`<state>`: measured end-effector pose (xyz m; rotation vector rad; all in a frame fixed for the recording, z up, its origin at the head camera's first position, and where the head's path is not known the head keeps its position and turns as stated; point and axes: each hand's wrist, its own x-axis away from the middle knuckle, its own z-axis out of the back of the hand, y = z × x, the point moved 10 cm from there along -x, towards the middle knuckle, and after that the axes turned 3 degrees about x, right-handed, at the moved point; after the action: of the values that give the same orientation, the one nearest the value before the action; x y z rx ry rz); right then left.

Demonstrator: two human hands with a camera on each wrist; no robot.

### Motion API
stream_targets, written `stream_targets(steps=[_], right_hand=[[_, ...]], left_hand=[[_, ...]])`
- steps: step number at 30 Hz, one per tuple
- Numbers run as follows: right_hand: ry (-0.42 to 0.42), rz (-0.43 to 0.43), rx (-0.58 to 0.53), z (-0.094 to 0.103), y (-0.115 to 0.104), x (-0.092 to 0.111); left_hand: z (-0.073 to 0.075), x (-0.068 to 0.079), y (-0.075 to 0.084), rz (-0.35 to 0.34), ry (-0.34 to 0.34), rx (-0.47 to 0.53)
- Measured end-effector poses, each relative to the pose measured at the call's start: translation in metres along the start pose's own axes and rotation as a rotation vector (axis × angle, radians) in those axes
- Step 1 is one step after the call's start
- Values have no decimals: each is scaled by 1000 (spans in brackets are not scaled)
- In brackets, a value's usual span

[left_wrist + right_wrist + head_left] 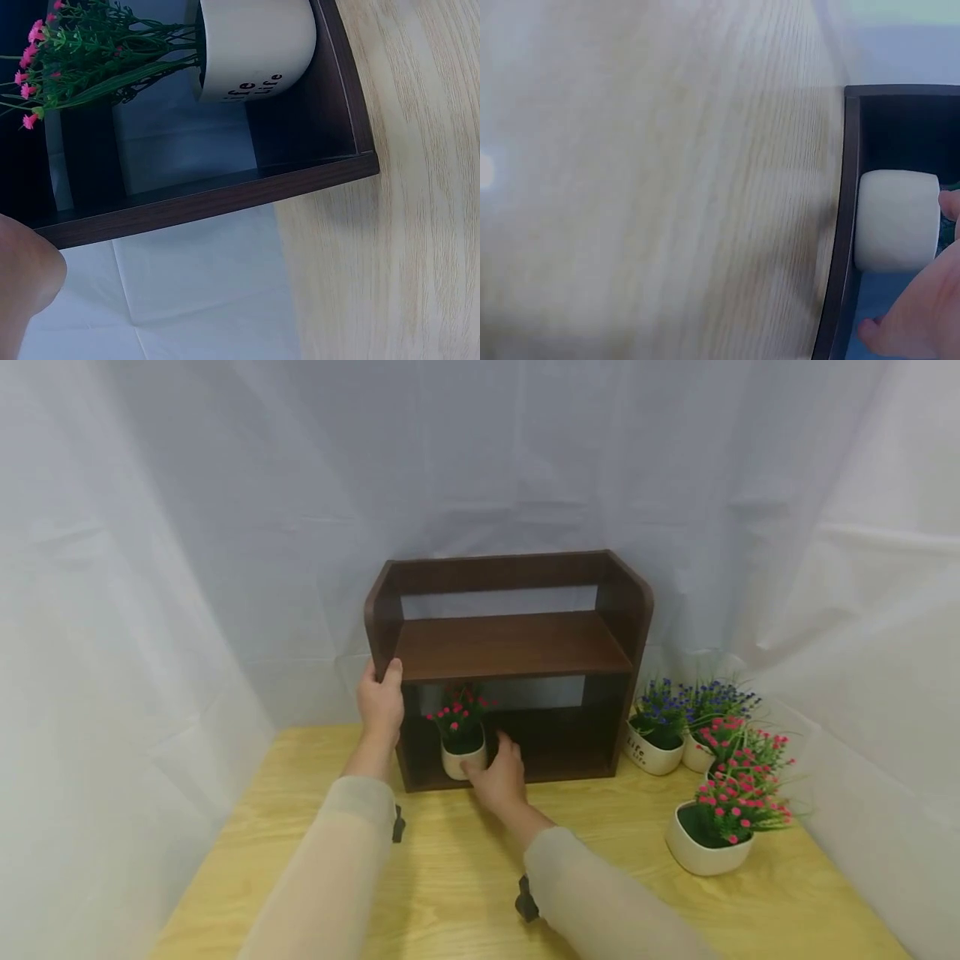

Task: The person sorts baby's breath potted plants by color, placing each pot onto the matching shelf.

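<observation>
My left hand (380, 703) grips the left side panel of a dark brown wooden shelf (517, 643), about level with its middle board. In the left wrist view, part of this hand shows at the panel's edge. On the lower shelf, at the left, stands a white pot with pink flowers (462, 758), upright; "Life" lettering shows on the white pot (259, 45). My right hand (501, 779) is at the pot's front right, thumb at its rim and the other fingers spread off to its right. The right wrist view shows a gap between a lower fingertip and the pot (896, 221).
To the shelf's right stand potted plants with purple flowers (660, 703) and pink flowers (738, 810), several in white pots, close together. The light wood table (450, 877) extends in front. White sheeting (510, 452) hangs behind and on both sides.
</observation>
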<state>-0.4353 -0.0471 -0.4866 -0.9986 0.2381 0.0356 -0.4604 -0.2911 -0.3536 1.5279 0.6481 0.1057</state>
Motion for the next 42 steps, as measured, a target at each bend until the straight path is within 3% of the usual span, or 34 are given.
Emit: stream_targets(steps=[17, 28, 42], right_hand=[[86, -130, -213, 57, 20, 25], [181, -158, -262, 112, 44, 45], [252, -254, -249, 163, 89, 84]], left_hand=[[-3, 2, 0, -6, 7, 19], [-1, 0, -2, 14, 17, 8], [-2, 2, 1, -2, 25, 11]])
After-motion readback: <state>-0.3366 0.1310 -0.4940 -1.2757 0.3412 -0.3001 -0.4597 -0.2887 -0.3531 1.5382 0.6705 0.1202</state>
